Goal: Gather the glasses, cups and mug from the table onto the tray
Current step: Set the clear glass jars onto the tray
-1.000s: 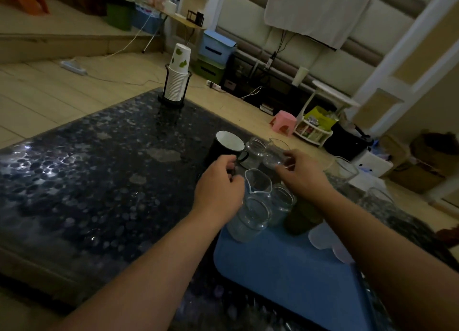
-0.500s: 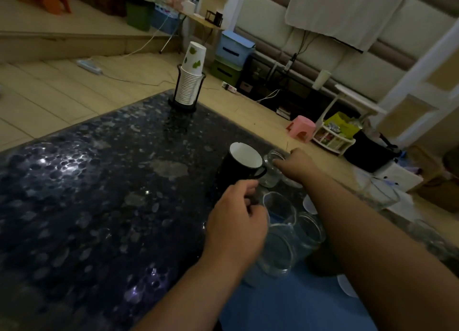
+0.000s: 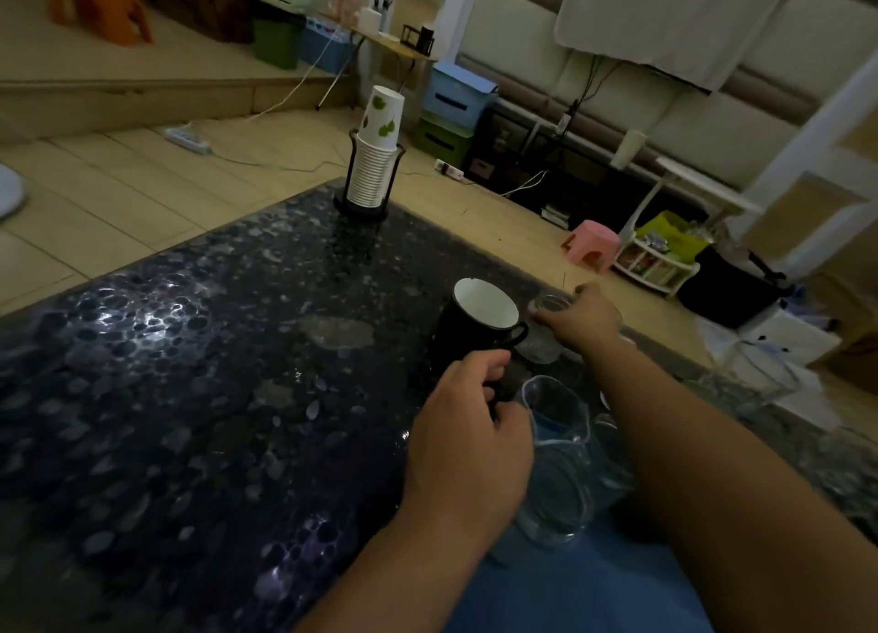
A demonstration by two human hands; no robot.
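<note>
A black mug (image 3: 475, 326) with a white inside stands on the dark pebble-patterned table (image 3: 190, 371). Just right of it is a small clear glass (image 3: 539, 347); my right hand (image 3: 582, 319) grips its rim from above. My left hand (image 3: 468, 438) is curled between the mug's base and a clear glass jug (image 3: 556, 419); what its fingers hold is hidden. The jug and two other clear glasses (image 3: 551, 504) (image 3: 613, 452) stand bunched at the far end of the blue tray (image 3: 570, 594), partly behind my right forearm.
A stack of white paper cups in a black wire holder (image 3: 375, 167) stands at the table's far corner. A faint clear glass (image 3: 765, 373) shows near the right table edge. On the floor beyond are a pink stool (image 3: 591, 245) and storage boxes.
My right hand has reached away from the tray and closed on the small glass next to the mug. My left hand has stayed curled beside the jug.
</note>
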